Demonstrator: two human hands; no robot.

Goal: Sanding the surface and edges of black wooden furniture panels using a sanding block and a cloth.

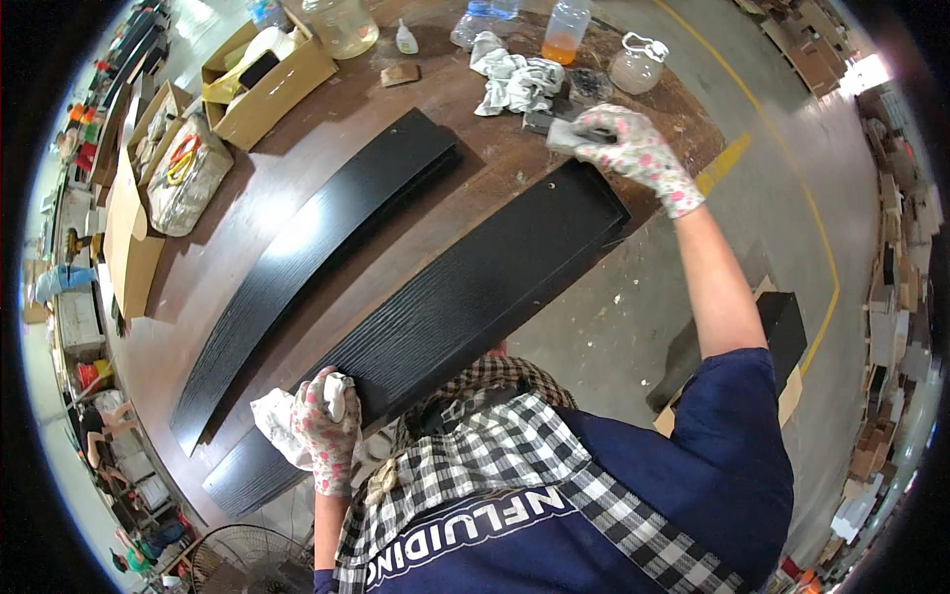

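Observation:
A long black board [445, 287] with visible wood grain lies slantwise on the brown table. My left hand [327, 426], in a floral glove, is closed on a white cloth [282, 426] at the board's near left end. Just beyond the far right end, my right hand [638, 148], gloved alike, grips a grey block [567, 137], whose exact kind I cannot make out. A small dark block [537, 121] rests beside it on the table. Farther left lies a second black board [317, 238], curved and apart from the first.
A crumpled grey-white rag [515, 77], a bottle of orange liquid [566, 35] and a clear jug [638, 64] stand at the far edge. Open cardboard boxes [272, 94] line the left side. A fan [242, 559] is at lower left; more black boards [782, 332] lie right.

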